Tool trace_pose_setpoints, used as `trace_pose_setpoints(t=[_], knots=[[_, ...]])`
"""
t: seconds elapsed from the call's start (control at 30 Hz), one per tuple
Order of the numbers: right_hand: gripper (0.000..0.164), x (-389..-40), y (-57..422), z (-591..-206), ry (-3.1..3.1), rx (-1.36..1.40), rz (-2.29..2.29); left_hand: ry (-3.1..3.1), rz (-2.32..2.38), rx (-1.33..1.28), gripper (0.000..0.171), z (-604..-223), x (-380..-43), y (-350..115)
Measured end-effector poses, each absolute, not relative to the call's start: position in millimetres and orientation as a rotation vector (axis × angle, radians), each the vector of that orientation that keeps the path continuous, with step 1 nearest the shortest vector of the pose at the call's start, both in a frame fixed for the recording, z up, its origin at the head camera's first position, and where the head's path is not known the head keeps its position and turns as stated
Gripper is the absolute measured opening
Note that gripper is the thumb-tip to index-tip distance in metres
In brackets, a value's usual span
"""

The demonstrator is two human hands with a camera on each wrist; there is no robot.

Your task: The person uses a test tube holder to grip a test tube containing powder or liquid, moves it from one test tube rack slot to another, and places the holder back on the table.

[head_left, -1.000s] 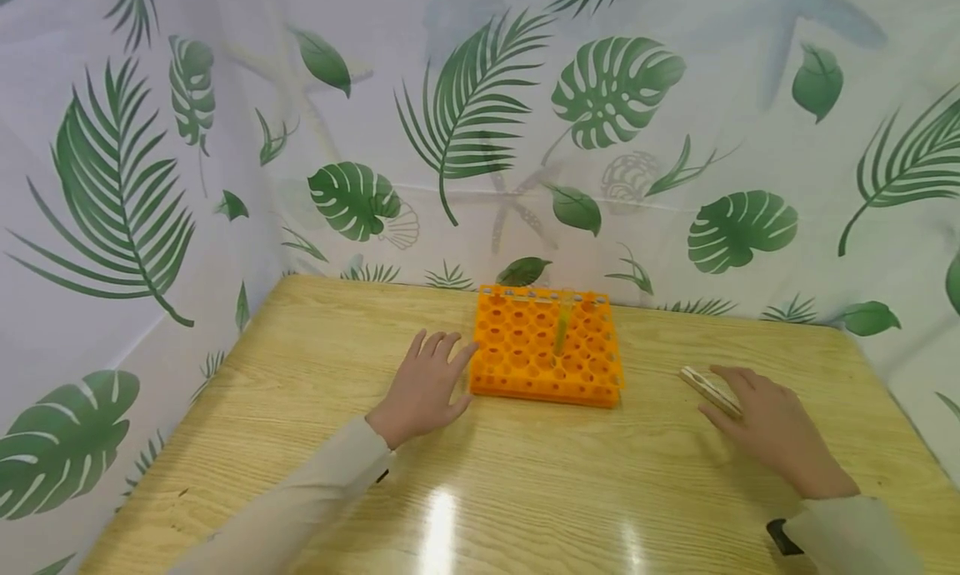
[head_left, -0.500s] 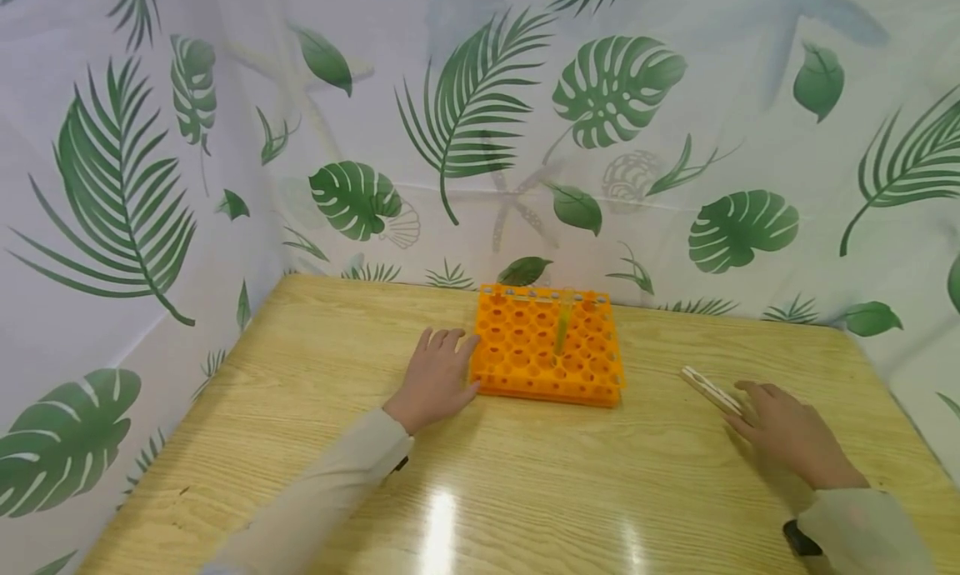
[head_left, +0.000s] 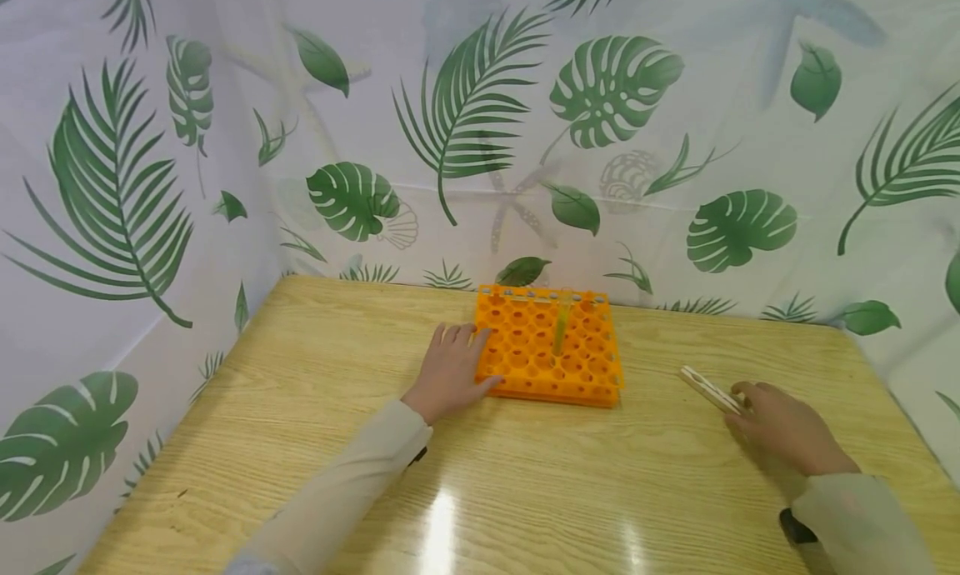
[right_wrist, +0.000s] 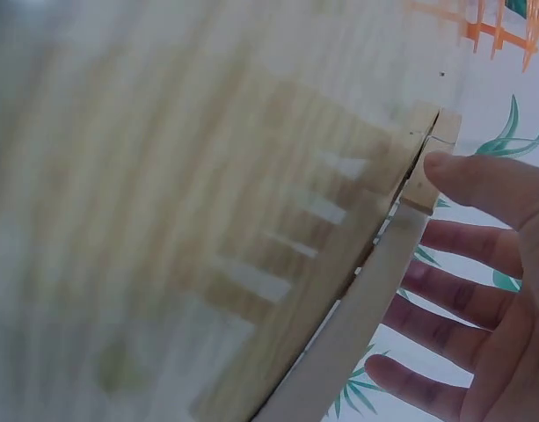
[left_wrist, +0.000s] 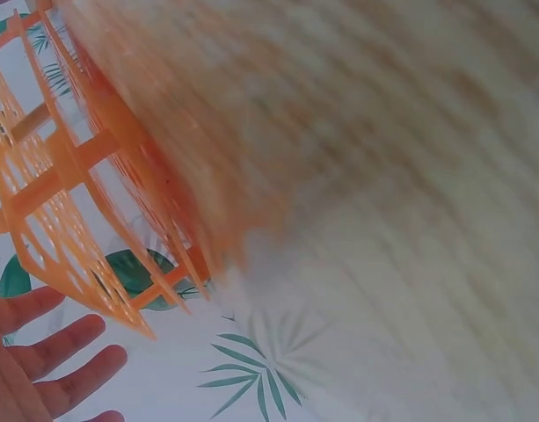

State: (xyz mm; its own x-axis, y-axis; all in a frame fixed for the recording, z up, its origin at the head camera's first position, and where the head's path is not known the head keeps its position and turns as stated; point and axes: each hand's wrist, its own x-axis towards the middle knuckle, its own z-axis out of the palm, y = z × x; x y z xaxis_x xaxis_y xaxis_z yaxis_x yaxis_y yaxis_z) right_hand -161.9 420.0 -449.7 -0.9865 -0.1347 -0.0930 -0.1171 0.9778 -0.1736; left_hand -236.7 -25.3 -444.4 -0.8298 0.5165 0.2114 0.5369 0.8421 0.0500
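An orange test tube rack [head_left: 547, 387] stands near the back of the table, its top full of round holes. One test tube [head_left: 560, 329] with yellow-green liquid leans slightly in it. At the rack's left side is my left hand [head_left: 450, 371], thumb and fingers spread, overlapping its edge in the head view; straight fingers show beside the rack in the left wrist view. A slim wooden test tube clamp [head_left: 708, 387] lies to the right. My right hand [head_left: 787, 425] is at its near end. In the right wrist view, the thumb [right_wrist: 471, 180] overlaps the wood, the other fingers loosely spread beyond.
The wood-grain table [head_left: 600, 475] meets a leaf-patterned cloth [head_left: 480, 100] at the back and left. Along the rack's back row lies a clear glassy strip [head_left: 528, 297]. Dark bands [head_left: 797, 527] show at the sleeve cuffs.
My left hand has moved right, up against the rack. My right hand drew back along the clamp, and its index finger has since bent toward the near end. Rack and clamp have stayed put.
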Motion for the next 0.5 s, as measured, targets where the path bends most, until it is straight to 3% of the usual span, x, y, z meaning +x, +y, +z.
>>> trace_pose_setpoints(t=[0.5], knots=[[0.027,-170.1,416.2,-447.8,2.981,-0.245,-0.26,-2.892,-0.108,-0.804,0.077,-444.0,-244.8,-17.8]])
